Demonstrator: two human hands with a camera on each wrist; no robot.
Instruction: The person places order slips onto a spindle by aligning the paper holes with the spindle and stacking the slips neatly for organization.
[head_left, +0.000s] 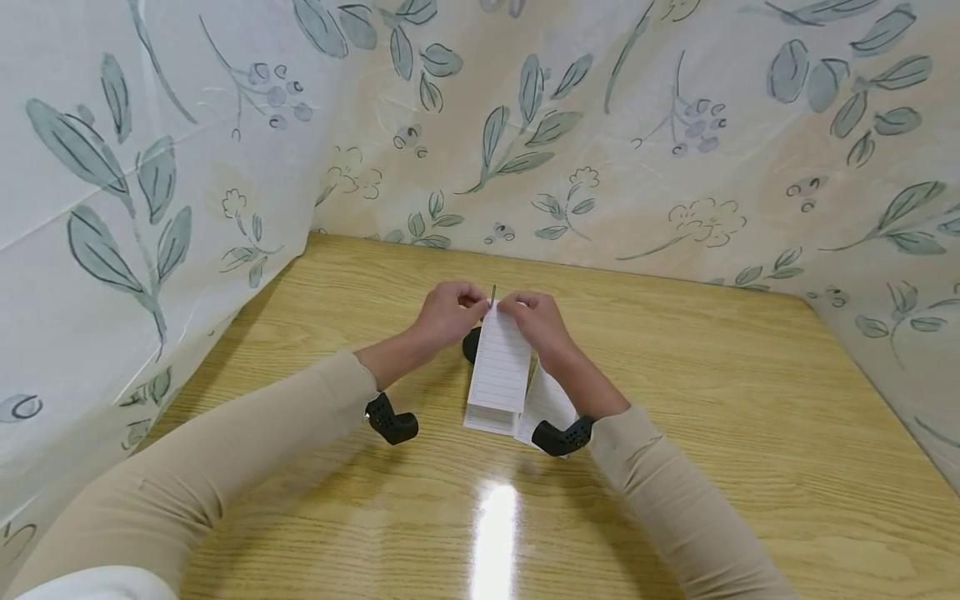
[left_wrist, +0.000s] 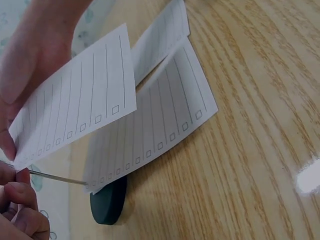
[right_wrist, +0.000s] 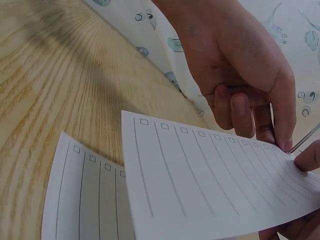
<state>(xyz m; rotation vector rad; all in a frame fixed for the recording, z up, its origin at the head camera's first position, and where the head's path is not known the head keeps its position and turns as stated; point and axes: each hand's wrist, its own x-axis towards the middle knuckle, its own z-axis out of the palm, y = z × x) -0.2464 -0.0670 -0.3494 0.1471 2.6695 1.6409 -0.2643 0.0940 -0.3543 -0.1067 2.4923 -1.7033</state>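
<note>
Both hands meet at the top end of a white lined checklist slip (head_left: 501, 362). My left hand (head_left: 452, 312) pinches its upper left corner, and my right hand (head_left: 536, 321) pinches the upper right side. A thin metal spike (left_wrist: 57, 177) rises between the fingertips, its tip showing above the slip in the head view. Its round black base (left_wrist: 109, 202) sits on the table, partly covered by paper. Lower down, another lined slip (left_wrist: 150, 120) is on the spike near the base. The held slip is raised above it and tilted.
Another lined slip (head_left: 547, 404) lies to the right, partly under my right forearm. The wood-grain table (head_left: 712, 400) is bordered by leaf-patterned cloth (head_left: 525, 125) at the back and sides. Black wrist devices (head_left: 393, 421) hang below both sleeves. A white rounded edge (head_left: 97, 583) shows at bottom left.
</note>
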